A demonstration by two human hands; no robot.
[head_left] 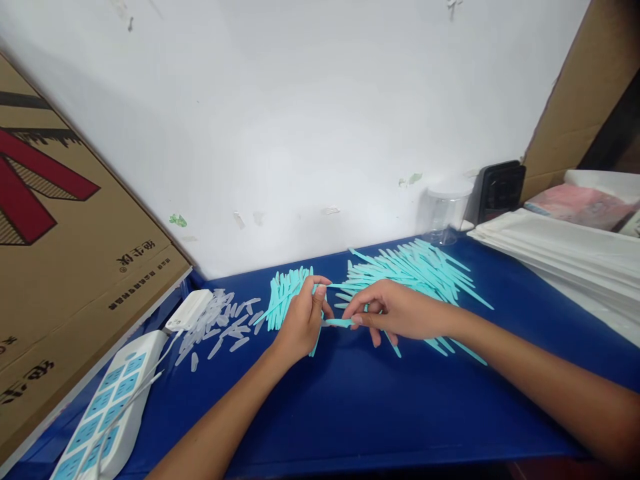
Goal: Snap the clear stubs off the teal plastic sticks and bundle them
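My left hand [303, 317] is closed around a slim turquoise eyebrow razor [340, 286], its end sticking out to the right past the thumb. Between the hands lies a second turquoise razor [339, 323], pinched at its right end by the thumb and fingers of my right hand [385, 310]. Its left end meets my left fingers, where a small translucent piece shows; how it fits cannot be made out. A bundle of similar razors [283, 293] lies behind my left hand. A larger loose pile of razors [415, 270] spreads behind and under my right hand.
Clear plastic caps [220, 320] lie scattered at left, beside a white box-shaped device [190, 310] and a power strip [117, 400] with cables. A clear jar [447, 210] stands by the wall. White stacked sheets [560, 260] lie right; a cardboard box [75, 253] borders the blue table [360, 413].
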